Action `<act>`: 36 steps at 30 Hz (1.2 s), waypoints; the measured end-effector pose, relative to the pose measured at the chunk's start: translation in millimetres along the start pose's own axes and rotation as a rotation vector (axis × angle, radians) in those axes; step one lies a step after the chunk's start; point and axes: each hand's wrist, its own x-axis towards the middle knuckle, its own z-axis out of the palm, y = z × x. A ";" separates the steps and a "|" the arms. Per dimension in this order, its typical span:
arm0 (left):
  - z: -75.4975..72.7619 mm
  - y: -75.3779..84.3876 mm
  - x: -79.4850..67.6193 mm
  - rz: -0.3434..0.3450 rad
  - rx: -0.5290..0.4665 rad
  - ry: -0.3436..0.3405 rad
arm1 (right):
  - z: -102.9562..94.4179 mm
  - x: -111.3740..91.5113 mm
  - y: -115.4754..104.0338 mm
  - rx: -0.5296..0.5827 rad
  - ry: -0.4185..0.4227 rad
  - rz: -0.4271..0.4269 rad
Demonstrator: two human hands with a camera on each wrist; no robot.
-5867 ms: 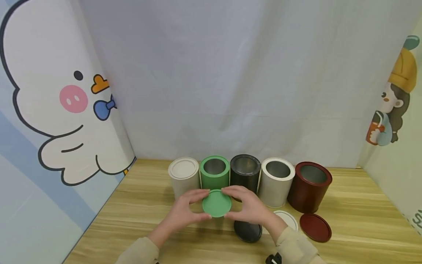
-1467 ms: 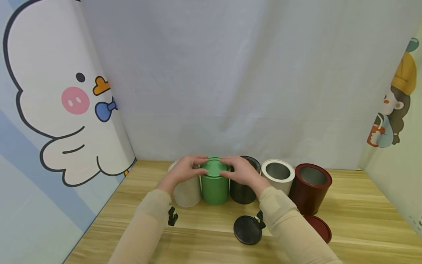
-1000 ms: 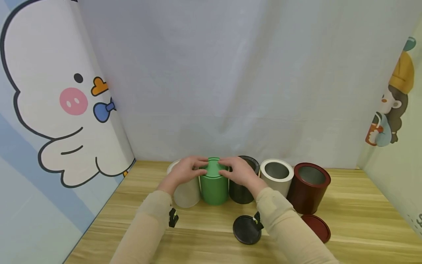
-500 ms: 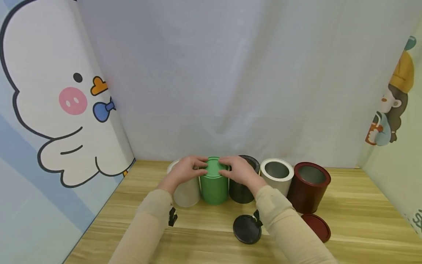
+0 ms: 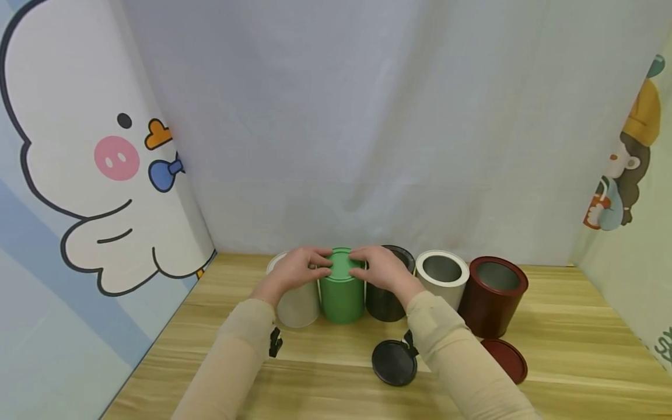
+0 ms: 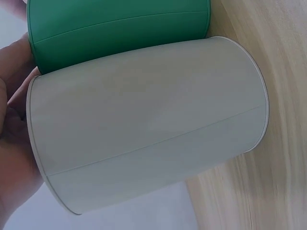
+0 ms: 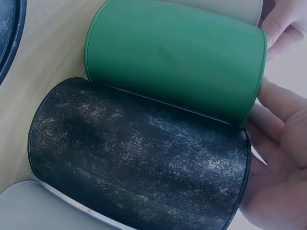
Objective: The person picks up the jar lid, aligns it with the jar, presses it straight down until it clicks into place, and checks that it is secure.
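Green lid (image 5: 341, 264) has gone on, so green can (image 5: 342, 300) looks covered; left hand (image 5: 295, 270) touches 9 o'clock, right hand (image 5: 387, 269) 3, fingers apart.

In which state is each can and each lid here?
Left pale can: upright, top mostly hidden
Green can: upright, covered
Green lid: on green can, touched by left hand and right hand
Black can: upright, top partly hidden
Right white can: upright, open
Dark red can: upright, open
Black lid: flat on table
Dark red lid: flat, partly hidden

Green lid (image 5: 341, 263) — now on green can (image 5: 342, 300)
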 end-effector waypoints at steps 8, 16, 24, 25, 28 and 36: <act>1.0 -3.9 4.4 0.003 0.029 -0.008 | -2.6 2.1 1.0 0.004 -0.009 0.012; -0.9 -6.0 3.1 0.045 0.063 -0.008 | -4.4 5.4 1.1 0.023 -0.018 0.019; -0.6 -6.4 3.5 0.036 0.062 -0.015 | -2.3 2.9 2.4 0.033 -0.009 0.013; -0.6 -6.1 3.2 0.038 0.065 -0.014 | -2.1 2.3 2.2 0.036 -0.007 0.015; -0.2 -5.5 2.4 0.049 0.073 -0.007 | -0.5 0.9 2.3 0.042 0.004 0.008; 1.8 -4.0 1.6 0.059 0.088 0.013 | 3.6 -2.5 4.3 0.016 0.040 -0.056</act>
